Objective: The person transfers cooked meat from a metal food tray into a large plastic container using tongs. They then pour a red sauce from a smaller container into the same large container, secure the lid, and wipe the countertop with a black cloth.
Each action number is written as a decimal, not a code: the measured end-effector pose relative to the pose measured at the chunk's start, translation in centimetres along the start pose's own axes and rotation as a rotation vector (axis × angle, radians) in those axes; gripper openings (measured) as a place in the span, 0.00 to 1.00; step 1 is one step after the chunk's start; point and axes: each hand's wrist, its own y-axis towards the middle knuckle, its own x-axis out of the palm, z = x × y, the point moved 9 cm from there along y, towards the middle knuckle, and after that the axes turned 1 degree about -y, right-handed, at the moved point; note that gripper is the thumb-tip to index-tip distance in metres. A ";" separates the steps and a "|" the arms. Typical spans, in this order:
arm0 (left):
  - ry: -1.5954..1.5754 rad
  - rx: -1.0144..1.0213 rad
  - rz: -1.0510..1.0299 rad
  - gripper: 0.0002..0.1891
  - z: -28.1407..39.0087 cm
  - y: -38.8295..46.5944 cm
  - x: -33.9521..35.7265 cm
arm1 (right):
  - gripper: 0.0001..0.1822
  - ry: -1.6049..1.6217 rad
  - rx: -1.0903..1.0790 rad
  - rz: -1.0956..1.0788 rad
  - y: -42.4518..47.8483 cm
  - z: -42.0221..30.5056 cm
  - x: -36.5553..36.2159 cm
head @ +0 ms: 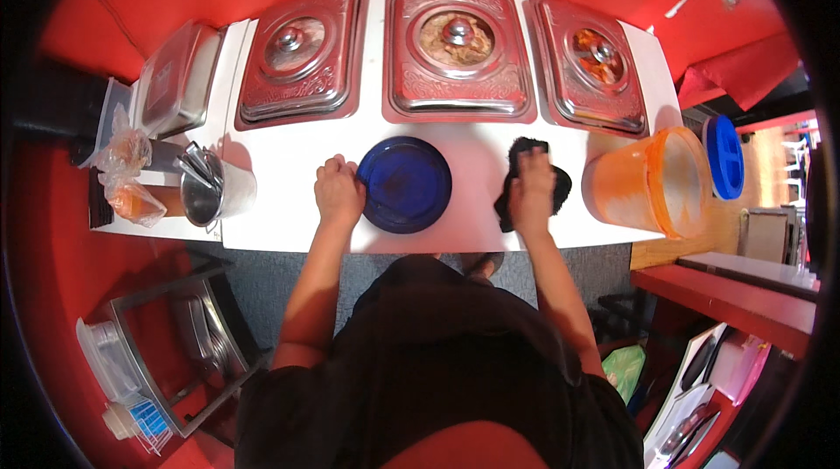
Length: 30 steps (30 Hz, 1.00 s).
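A round blue plate or lid lies on the white table before me. At its left edge is my left hand, fingers bent; whether they grip the rim cannot be told. My right hand rests on a black cloth to the right of the blue piece, its fingers spread over the fabric and slightly blurred. Behind them stand three rectangular metal food pans with shiny lids: a left one, a middle one and a right one. Food shows through each lid's round window.
On the right, an orange-rimmed bucket stands near the table's edge, a blue lid beyond it. At the left are a metal pot with utensils, plastic bags and a covered metal container. A metal rack stands below left.
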 end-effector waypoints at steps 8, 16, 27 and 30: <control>-0.675 -0.415 -0.082 0.04 -8.1 -4.5 -2.7 | 0.29 0.265 -0.075 -0.111 1.1 -4.8 2.5; -1.218 -0.636 0.429 0.06 -14.3 -15.3 -17.1 | 0.27 0.360 -0.435 -0.153 4.4 -24.7 13.1; -1.596 -0.293 0.262 0.12 -6.1 -8.9 -18.0 | 0.24 0.407 -0.967 -0.649 -3.8 -24.2 9.9; -1.699 -0.172 0.054 0.13 1.7 -4.4 -16.0 | 0.24 0.328 -0.822 -0.503 -3.2 -16.1 3.7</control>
